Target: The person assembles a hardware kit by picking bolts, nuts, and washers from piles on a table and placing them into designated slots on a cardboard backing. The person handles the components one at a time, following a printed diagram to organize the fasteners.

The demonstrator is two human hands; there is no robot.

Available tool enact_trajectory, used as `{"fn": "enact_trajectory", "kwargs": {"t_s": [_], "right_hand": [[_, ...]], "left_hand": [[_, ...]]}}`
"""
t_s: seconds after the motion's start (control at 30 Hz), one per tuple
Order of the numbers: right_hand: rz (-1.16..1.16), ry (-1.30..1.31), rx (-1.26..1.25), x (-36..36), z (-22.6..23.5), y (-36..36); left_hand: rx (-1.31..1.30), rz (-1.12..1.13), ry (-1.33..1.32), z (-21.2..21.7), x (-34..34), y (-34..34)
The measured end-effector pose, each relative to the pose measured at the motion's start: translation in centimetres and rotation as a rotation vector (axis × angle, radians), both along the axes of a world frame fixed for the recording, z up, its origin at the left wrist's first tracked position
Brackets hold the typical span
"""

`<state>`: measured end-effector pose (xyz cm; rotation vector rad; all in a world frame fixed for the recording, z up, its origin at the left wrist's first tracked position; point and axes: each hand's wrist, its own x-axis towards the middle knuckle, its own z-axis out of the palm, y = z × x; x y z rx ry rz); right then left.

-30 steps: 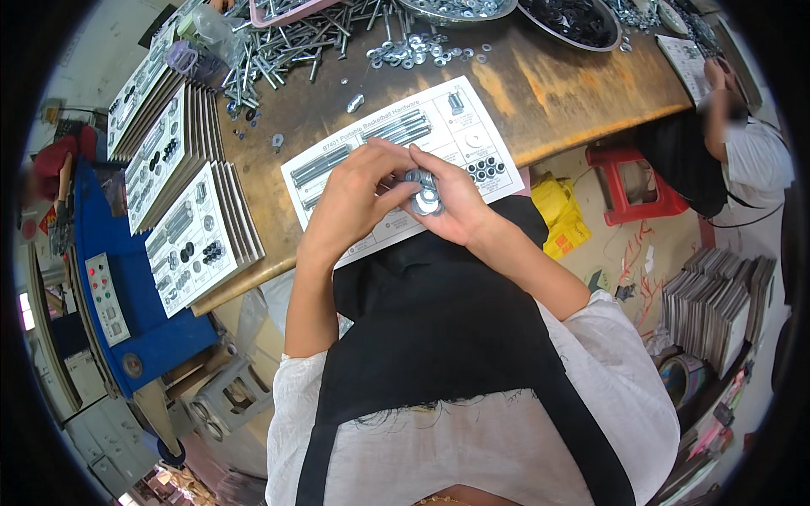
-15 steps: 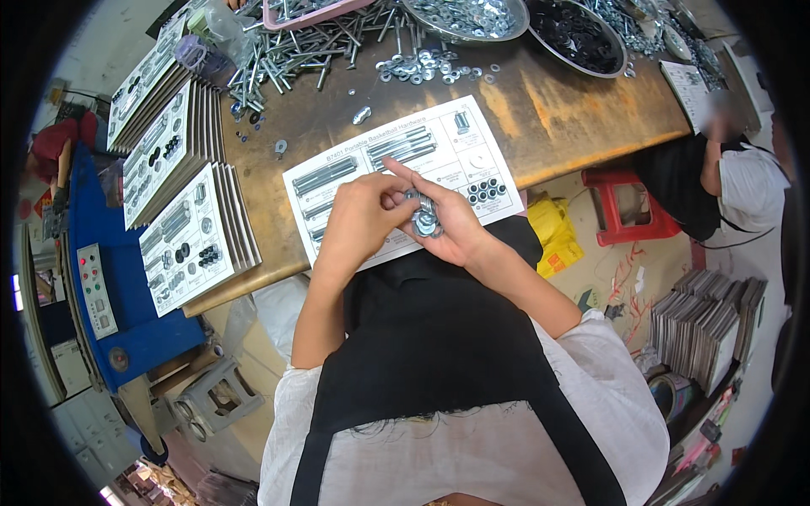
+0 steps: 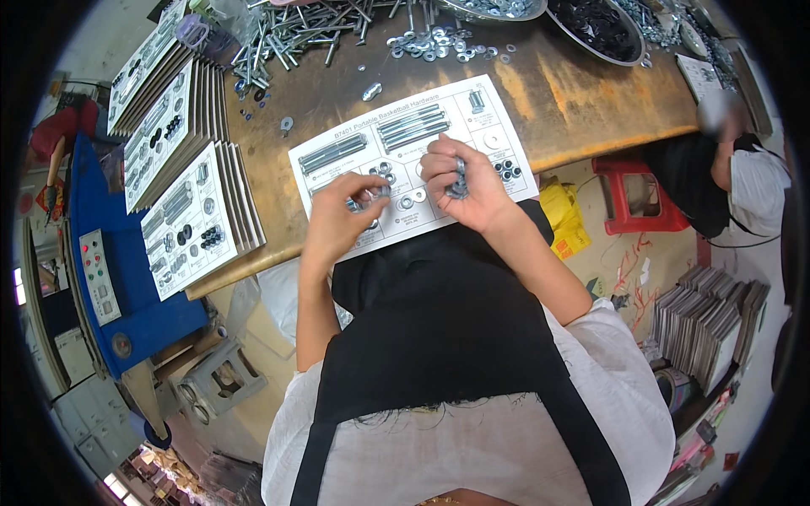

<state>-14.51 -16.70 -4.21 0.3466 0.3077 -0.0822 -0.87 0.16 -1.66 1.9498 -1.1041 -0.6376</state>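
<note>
A white printed card (image 3: 481,126) with bolts, washers and nuts laid on it rests at the near edge of the wooden workbench (image 3: 582,101). My left hand (image 3: 342,215) hovers over the card's lower left, fingertips pinching a small metal piece among loose washers (image 3: 409,201). Over the card's middle, my right hand (image 3: 464,181) is closed around a bunch of small metal parts (image 3: 460,177). The two hands are apart.
Stacks of filled cards (image 3: 181,160) lie at the bench's left. Loose bolts (image 3: 312,29), washers (image 3: 443,42) and a bowl of dark parts (image 3: 599,21) sit at the back. Another person (image 3: 742,169) sits at right near a red stool (image 3: 629,198). A blue machine (image 3: 110,270) stands left.
My hands, joined together over the card's lower edge a second ago, have separated: the left moved left to the washers, the right stayed over the middle with the parts.
</note>
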Motion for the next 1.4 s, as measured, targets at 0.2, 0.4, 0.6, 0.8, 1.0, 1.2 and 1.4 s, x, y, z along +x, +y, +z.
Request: {"fn": "enact_trajectory", "kwargs": {"t_s": [0.2,0.4,0.6,0.8,1.0,1.2,1.4], "right_hand": [[-0.007,-0.065,-0.059,-0.1,-0.1,-1.1],[-0.025,-0.04,-0.041,-0.5,-0.7,-0.7],[-0.069,0.025,-0.081,-0.2,-1.3,-0.4],[-0.096,-0.01,-0.3,0.6,0.8,1.2],[0.013,-0.095,-0.471,0.5,1.8,1.3],[0.038,-0.11,-0.481,-0.3,1.6,1.5],[-0.085,-0.15,-0.382,0.8,0.9,1.5]], "left_hand": [[0.079,-0.124,-0.45,-4.7,-2.1,0.7],[0.085,-0.095,-0.399,-5.1,-2.8,0.9],[0.103,-0.026,-0.238,-4.0,-2.7,0.5],[-0.27,0.079,-0.252,0.8,-3.0,-1.9],[-0.295,-0.103,-0.419,2.2,-1.7,-4.1],[-0.194,-0.156,-0.522,2.4,-1.2,-4.3],[-0.329,0.022,-0.117,2.7,-2.8,-3.4]]}}
